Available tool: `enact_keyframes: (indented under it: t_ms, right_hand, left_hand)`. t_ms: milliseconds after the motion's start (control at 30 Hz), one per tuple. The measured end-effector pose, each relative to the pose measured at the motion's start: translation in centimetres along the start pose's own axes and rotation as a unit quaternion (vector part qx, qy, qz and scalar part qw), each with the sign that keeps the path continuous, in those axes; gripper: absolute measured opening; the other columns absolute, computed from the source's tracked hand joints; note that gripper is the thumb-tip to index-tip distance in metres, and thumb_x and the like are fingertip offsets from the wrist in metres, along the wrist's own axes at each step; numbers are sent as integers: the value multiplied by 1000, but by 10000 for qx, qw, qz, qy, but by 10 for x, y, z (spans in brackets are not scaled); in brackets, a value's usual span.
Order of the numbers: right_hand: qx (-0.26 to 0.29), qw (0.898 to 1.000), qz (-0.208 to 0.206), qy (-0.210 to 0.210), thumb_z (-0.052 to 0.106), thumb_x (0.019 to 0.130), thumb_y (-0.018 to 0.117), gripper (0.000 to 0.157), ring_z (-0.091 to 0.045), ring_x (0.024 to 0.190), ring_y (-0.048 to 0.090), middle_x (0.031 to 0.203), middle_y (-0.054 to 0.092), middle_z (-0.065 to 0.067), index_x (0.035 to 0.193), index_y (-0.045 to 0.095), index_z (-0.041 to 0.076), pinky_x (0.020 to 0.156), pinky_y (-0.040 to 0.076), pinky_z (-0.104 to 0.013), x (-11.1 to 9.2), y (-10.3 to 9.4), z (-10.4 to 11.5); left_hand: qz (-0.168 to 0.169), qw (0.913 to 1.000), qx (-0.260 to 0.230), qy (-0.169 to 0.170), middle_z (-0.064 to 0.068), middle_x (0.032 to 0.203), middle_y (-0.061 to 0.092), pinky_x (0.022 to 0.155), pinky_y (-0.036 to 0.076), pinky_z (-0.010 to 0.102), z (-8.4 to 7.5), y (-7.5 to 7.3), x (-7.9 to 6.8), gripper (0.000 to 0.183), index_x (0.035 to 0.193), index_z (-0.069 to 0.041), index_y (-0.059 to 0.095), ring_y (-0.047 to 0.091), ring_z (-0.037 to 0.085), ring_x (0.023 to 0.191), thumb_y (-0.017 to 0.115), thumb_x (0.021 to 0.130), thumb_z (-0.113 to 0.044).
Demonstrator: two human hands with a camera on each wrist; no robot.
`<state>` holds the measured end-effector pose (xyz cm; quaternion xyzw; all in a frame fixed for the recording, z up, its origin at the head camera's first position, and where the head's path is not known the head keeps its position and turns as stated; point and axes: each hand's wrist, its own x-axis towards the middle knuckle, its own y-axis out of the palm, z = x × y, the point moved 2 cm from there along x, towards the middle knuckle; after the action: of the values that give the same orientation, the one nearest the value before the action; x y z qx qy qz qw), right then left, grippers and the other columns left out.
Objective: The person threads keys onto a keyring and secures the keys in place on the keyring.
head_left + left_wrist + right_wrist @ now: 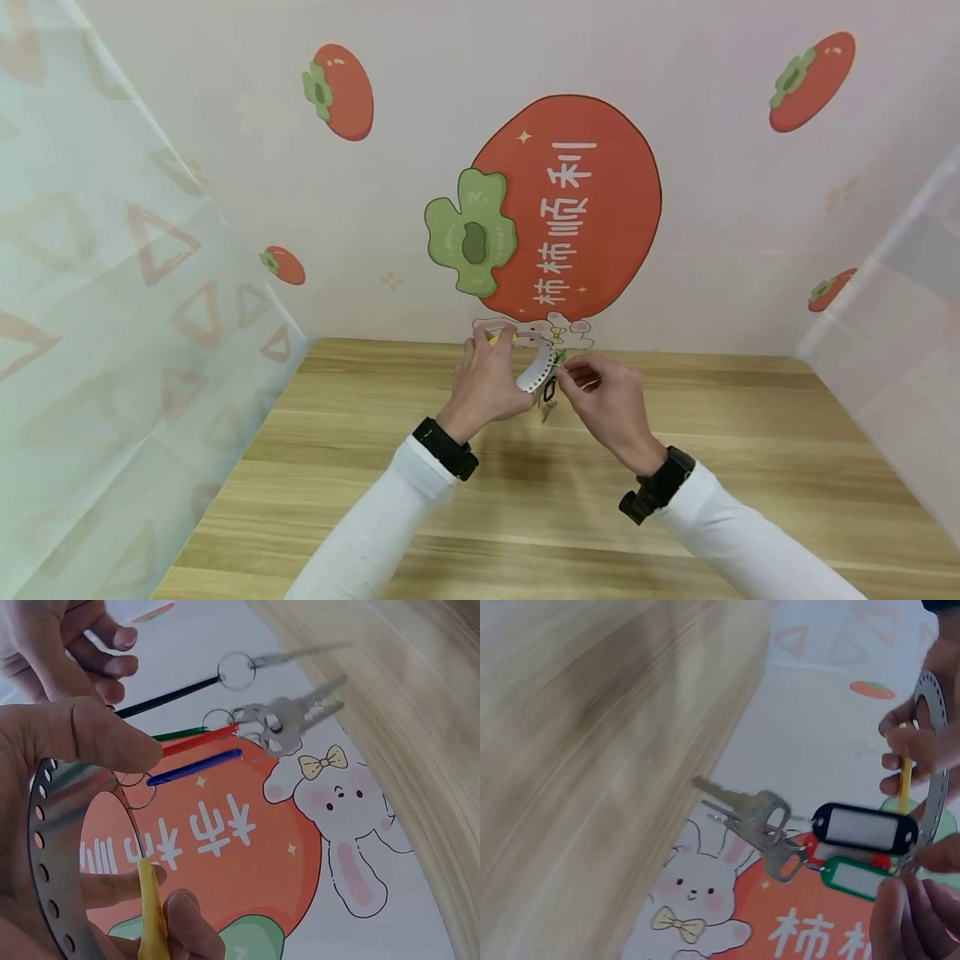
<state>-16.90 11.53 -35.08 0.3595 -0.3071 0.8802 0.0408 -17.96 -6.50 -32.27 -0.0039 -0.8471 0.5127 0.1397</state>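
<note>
My left hand (487,379) holds a curved metal key holder (537,367) with a row of holes along its edge. A yellow tag (152,911) sits by the left fingers, on the holder's inner side. My right hand (611,404) is at the holder's right edge, its thumb and fingertips pinching around a small ring at the end of the key tags. Black (865,827), green (855,877), red (201,740) and blue (195,766) key tags hang there. Several silver keys (761,817) dangle from them. The exact hole at the right fingertips is hidden.
A wooden tabletop (525,517) lies beneath both hands. Behind it stands a pale wall sheet (712,208) printed with persimmons and a rabbit (345,799). Side sheets (150,292) flank the table. Dark straps (446,448) circle both wrists.
</note>
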Motion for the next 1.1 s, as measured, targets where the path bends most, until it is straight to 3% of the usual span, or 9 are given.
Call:
enact_keyframes:
  t_ms: [100, 200, 333, 500, 633, 800, 967, 1100]
  right_hand:
    - [-355, 9990, -157, -211, 4, 84, 80, 7, -15, 64, 69, 76, 73, -7, 89, 77, 0, 58, 57, -33, 1, 2, 5]
    - [-578, 9977, -1, -362, 3, 85, 77, 5, -15, 64, 70, 75, 73, -7, 88, 77, -1, 58, 57, -34, 5, 2, 8]
    - [-771, 9936, 509, -654, 1, 86, 76, 2, -13, 63, 67, 75, 72, -5, 87, 77, 0, 57, 55, -31, 11, 0, 9]
    - [-1046, 9803, 1232, -1132, 0, 87, 74, 7, -8, 58, 50, 69, 61, 2, 81, 73, 4, 54, 43, -27, 21, -4, 10]
    - [-1138, 9735, 1476, -1324, 0, 87, 74, 8, -9, 59, 51, 69, 59, 2, 81, 71, 4, 55, 44, -27, 25, -5, 10]
    - [-815, 9838, 1403, -766, 2, 85, 78, 7, -9, 66, 65, 80, 71, -1, 91, 74, 3, 58, 54, -27, 23, -3, 7]
    - [-318, 9923, 1198, 77, 5, 87, 77, 9, -14, 70, 69, 82, 72, -5, 95, 75, 2, 62, 57, -30, 18, 0, 2]
    - [607, 9851, 1198, 1073, 6, 91, 73, 12, -20, 70, 71, 85, 72, -10, 101, 74, -2, 64, 58, -29, 15, 3, -2]
  left_hand:
    - [-63, 10000, 40, 2, 27, 133, 45, 63, 51, 46, -1, 1, 0, 93, 147, -10, 49, 51, 38, 104, 90, 65, -28]
    - [-52, 9999, 103, 25, 25, 129, 45, 59, 48, 41, -1, 1, 0, 94, 147, -10, 49, 50, 35, 101, 89, 63, -24]
    - [54, 9997, 204, 88, 26, 130, 45, 57, 44, 38, 0, 1, 0, 96, 148, -10, 49, 49, 33, 97, 89, 61, -19]
    - [178, 9992, 278, 217, 27, 131, 46, 63, 49, 44, 2, 1, -1, 96, 148, -9, 49, 49, 34, 96, 90, 62, -22]
    - [182, 9993, 197, 245, 28, 131, 46, 67, 52, 48, 4, 2, -1, 94, 147, -9, 49, 50, 35, 98, 89, 63, -23]
    - [123, 9998, 72, 170, 27, 133, 44, 64, 49, 44, 6, 1, 0, 94, 148, -9, 48, 49, 34, 98, 85, 62, -15]
    - [-20, 9999, 95, 131, 28, 136, 44, 65, 49, 44, 7, 2, 1, 92, 147, -9, 49, 50, 36, 102, 87, 64, -19]
    - [-102, 9998, 121, 95, 27, 134, 44, 69, 51, 48, 7, 2, 1, 91, 147, -10, 49, 50, 38, 107, 88, 68, -32]
